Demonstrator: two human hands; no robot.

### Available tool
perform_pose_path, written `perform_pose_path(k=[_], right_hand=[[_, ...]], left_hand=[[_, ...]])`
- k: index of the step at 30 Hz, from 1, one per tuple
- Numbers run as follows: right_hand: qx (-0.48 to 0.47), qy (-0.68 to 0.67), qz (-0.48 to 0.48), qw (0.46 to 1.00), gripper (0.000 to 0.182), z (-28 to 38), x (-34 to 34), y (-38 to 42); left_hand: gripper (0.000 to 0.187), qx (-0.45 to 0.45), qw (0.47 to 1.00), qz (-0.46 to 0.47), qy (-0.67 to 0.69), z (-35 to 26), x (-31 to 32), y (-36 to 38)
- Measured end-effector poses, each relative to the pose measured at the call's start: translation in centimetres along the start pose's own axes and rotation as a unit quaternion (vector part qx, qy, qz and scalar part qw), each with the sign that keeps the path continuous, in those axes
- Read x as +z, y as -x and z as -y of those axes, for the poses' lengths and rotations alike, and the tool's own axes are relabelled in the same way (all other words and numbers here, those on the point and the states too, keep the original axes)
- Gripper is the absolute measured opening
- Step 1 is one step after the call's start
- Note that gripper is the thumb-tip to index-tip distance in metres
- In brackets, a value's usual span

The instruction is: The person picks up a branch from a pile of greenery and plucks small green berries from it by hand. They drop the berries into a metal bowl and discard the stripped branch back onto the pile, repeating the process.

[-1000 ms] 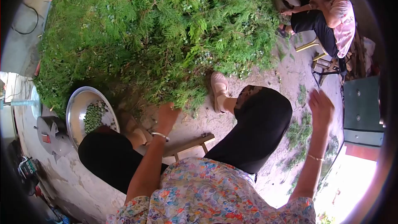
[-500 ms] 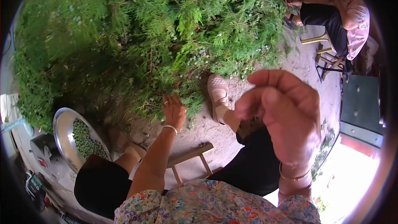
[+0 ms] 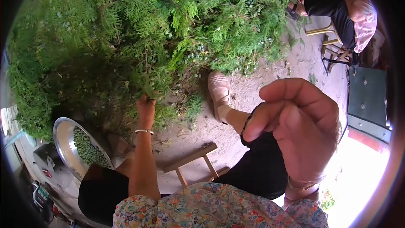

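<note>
My left hand [image 3: 146, 110], with a pale bangle on its wrist, reaches down to the near edge of a big heap of evergreen branches [image 3: 181, 29]. Its fingers are closed on a leafy evergreen sprig [image 3: 147, 89]. Close to the camera, my right hand [image 3: 306, 122] is raised with its fingers curled in and the thumb bent across. Whatever it may hold is hidden. Small pale-green cones [image 3: 199, 52] dot the foliage. To the left, a metal basin [image 3: 63, 128] stands tilted in view, partly filled with picked green cones [image 3: 89, 148].
My shoe [image 3: 219, 85] stands on the dusty floor beside the heap. A wooden stool frame [image 3: 190, 158] is between my legs. Another person [image 3: 337, 10] sits on a chair at the upper right. A dark green cabinet [image 3: 367, 95] stands at the right.
My left hand has moved leftward and away from me, and its spread fingers have closed on a sprig. My right hand stays raised, slightly lower and farther right, fingers still curled.
</note>
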State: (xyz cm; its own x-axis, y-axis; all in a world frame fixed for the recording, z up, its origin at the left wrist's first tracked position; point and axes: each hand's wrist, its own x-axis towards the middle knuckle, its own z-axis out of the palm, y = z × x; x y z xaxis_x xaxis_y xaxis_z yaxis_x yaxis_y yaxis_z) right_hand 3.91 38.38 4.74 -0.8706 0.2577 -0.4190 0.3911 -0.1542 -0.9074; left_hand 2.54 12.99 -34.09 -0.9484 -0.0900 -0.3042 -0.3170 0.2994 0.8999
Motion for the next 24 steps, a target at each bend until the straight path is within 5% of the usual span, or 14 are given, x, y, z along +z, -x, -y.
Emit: perform_pose_path(k=[2,6,8,11,13,16,18,20,21,22,24], right_hand=[[0.004,0.011,-0.002,1.0,0.039,0.2,0.3,0.1],[0.016,-0.005,-0.007,1.0,0.04,0.2,0.8,0.6],[0.022,0.0,0.022,1.0,0.041,0.2,0.7,0.8],[0.028,-0.02,0.029,0.999,0.042,0.1,0.8,0.9],[0.032,-0.014,0.021,0.999,0.043,0.0,0.8,0.7],[0.051,0.0,0.02,0.999,0.044,0.1,0.7,0.4],[0.063,0.008,0.024,0.998,0.044,0.3,0.7,0.1],[0.082,0.017,0.039,0.996,0.044,0.4,0.6,0.0],[0.08,0.016,0.039,0.996,0.044,0.4,0.7,-0.1],[0.071,0.016,0.047,0.996,0.041,0.3,0.8,-0.1],[0.056,0.012,0.062,0.996,0.039,0.4,0.8,0.0]], left_hand=[[0.029,0.011,0.964,0.054,-0.259,1.9,-1.6,-0.7],[0.029,0.026,0.942,0.049,-0.332,-4.3,-0.1,1.9],[0.034,0.18,0.829,0.178,-0.498,-4.7,1.8,3.7],[0.047,0.213,0.81,0.241,-0.491,-3.7,6.5,6.2],[0.059,0.253,0.745,0.328,-0.523,-2.6,8.9,7.4],[0.065,0.212,0.711,0.357,-0.567,-1.5,10.5,7.5],[0.054,0.221,0.707,0.374,-0.558,-0.8,10.0,7.1],[0.036,0.241,0.751,0.3,-0.536,1.4,9.7,7.0],[0.012,0.214,0.781,0.273,-0.52,2.0,9.2,7.0],[0.012,0.215,0.78,0.271,-0.522,2.5,8.5,6.8],[0.006,0.102,0.826,0.258,-0.49,2.9,6.4,5.9]])
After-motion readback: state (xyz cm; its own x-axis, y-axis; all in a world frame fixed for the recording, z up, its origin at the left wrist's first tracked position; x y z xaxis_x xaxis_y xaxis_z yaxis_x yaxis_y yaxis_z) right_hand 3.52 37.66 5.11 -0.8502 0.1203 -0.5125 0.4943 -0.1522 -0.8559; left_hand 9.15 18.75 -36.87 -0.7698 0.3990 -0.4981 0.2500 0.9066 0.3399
